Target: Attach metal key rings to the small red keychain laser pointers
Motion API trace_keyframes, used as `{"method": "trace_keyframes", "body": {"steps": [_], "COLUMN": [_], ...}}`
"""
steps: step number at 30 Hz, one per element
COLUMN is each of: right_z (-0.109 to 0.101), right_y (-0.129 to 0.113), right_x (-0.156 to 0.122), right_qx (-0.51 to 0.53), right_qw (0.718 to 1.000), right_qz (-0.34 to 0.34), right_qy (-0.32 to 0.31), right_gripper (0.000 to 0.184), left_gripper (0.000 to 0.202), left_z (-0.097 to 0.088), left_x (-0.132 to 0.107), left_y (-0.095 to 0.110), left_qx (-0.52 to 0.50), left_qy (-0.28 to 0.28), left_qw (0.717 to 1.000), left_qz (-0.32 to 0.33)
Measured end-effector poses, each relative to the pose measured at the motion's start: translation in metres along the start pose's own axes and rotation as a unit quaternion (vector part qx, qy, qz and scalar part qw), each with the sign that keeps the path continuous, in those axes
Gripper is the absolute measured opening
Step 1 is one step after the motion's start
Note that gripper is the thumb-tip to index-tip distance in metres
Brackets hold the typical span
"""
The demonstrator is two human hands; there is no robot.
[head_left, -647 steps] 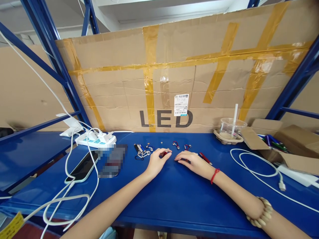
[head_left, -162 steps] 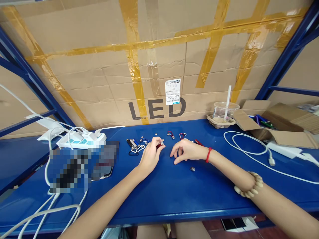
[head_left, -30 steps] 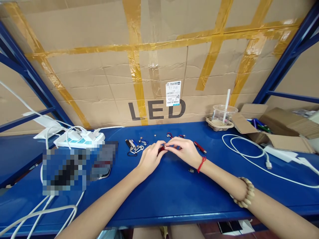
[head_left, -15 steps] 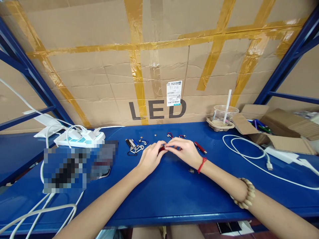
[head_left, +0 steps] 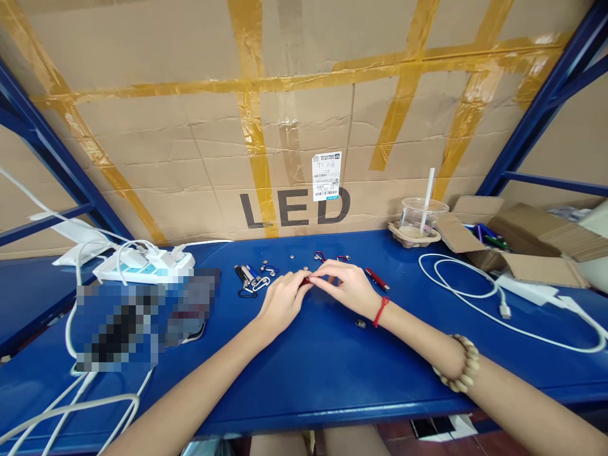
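Observation:
Over the middle of the blue table, my left hand (head_left: pixel 281 300) is closed around a small red flashlight (head_left: pixel 306 280), most of it hidden by the fingers. My right hand (head_left: pixel 346 286) meets it from the other side, thumb and fingertips pinched together at the flashlight's end. Whatever lies between those right fingertips is too small to make out. Left of my hands lie several small flashlights (head_left: pixel 247 276) in black, silver and blue, with a silver carabiner clip (head_left: pixel 261 284). Another red flashlight (head_left: pixel 377 279) rests beyond my right hand. Tiny round button cells (head_left: pixel 292 257) are scattered behind.
A white power strip (head_left: pixel 142 266) with cables and a phone (head_left: pixel 192 310) occupy the left. On the right are a plastic cup (head_left: pixel 422 215) with a straw, an open cardboard box (head_left: pixel 536 269) and a white cable (head_left: pixel 468 297). A small dark piece (head_left: pixel 360 323) lies below my right wrist.
The whole view has shifted slightly, so things appear a little farther left. Both hands keep the same hold, fingertips together at the red flashlight.

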State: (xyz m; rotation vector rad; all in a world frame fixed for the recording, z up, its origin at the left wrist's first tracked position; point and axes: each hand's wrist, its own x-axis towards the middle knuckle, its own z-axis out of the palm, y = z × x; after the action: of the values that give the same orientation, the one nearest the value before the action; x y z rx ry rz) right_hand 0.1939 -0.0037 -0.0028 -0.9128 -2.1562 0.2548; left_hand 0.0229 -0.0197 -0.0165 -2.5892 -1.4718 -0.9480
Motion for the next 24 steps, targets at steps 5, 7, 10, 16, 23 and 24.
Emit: {"method": "trace_keyframes", "body": {"steps": [5,7,10,16,23,24], "right_z": [-0.002,-0.002,-0.003,-0.01,-0.024,-0.029], "right_y": [-0.005,-0.005,-0.006,-0.008,-0.021,-0.029], "right_x": [0.0,0.0,0.0,0.001,0.011,0.013], "right_qx": [-0.033,-0.045,-0.059,-0.085,-0.034,-0.015], "right_qw": [0.999,0.999,0.998,0.992,0.975,0.972], "right_qz": [-0.006,-0.018,-0.036,-0.069,-0.132,-0.134], "right_qy": [0.018,0.015,0.013,0.064,0.177,0.192], "right_gripper": [0.022,0.021,0.021,0.022,0.009,0.009], "left_gripper": [0.014,0.015,0.015,0.015,0.018,0.018], "left_z": [0.0,0.0,0.0,-0.003,-0.008,-0.009], "left_x": [0.0,0.0,0.001,0.003,0.002,0.002], "left_y": [0.001,0.0,-0.002,-0.009,-0.016,-0.017], "left_qx": [-0.009,-0.008,-0.015,-0.01,0.0,0.0], "left_qy": [-0.006,-0.004,-0.006,-0.005,0.011,0.014], "left_qw": [1.0,1.0,1.0,1.0,0.999,0.999], "left_qz": [-0.001,-0.002,-0.001,-0.012,-0.038,-0.04]}}
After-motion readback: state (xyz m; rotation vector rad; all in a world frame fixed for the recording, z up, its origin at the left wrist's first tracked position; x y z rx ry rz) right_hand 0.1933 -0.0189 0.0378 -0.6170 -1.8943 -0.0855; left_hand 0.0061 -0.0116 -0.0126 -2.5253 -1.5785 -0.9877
